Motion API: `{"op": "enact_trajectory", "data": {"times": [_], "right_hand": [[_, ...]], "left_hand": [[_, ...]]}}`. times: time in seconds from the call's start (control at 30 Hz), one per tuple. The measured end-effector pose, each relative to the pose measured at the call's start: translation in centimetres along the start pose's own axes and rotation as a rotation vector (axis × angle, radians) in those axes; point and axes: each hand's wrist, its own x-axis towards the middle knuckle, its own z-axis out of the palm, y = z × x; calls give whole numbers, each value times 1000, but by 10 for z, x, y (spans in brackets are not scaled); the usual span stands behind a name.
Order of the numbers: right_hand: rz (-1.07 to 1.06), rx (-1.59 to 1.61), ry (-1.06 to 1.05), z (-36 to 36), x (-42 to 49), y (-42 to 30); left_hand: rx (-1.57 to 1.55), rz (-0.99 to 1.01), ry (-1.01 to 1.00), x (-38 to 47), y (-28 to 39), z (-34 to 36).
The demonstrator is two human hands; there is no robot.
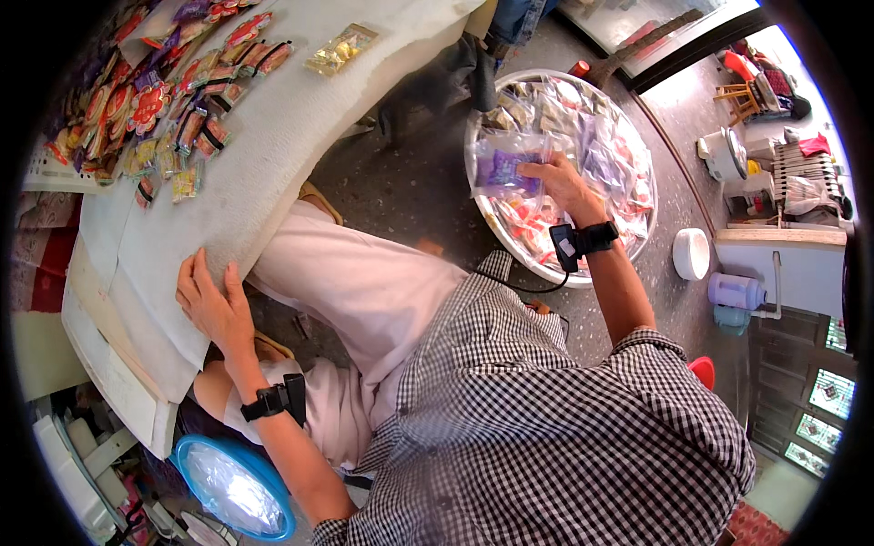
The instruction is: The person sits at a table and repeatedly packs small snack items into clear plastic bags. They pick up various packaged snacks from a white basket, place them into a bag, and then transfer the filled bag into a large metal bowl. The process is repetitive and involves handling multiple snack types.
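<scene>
My right hand [563, 184] grips a clear plastic bag with purple wrapped packets [509, 170] in it. It is over a large round white tub [479, 211] filled with similar clear bags of purple, red and dark packets. My left hand [215, 304] lies with its fingers apart on the edge of the white-covered table [225, 198], holding nothing. On the far part of that table is a heap of small wrapped packets [147, 106] in red, purple and gold. A single gold packet [341, 49] lies apart from the heap.
A blue basin [290, 508] with clear plastic bags stands on the floor beside my left forearm. Part of another person in dark clothes [437, 75] is at the table's far side. A small white bowl [691, 254] and a purple-and-white container [737, 291] are right of the tub.
</scene>
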Motion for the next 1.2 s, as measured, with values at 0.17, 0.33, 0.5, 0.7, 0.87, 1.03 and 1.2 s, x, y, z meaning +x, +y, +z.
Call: {"op": "enact_trajectory", "data": {"times": [0.17,0.33,0.5,0.7,0.87,1.03,1.2], "right_hand": [[163,-142,40,-36,30,48],[308,-445,228,-88,61,124],[174,-1072,573,-69,51,157],[57,-1142,168,-9,31,161],[-211,-1315,217,-37,75,238],[-351,-1221,175,-80,88,247],[-234,-1248,60,-1,91,165]], "left_hand": [[117,-16,-57,-2,0,5],[120,-21,-74,-1,2,7],[148,-26,-80,-4,2,6],[176,-31,-80,-6,2,7],[198,-42,-80,-3,4,10],[135,-52,-45,2,2,15],[-1,-150,-97,-4,0,-8]]}}
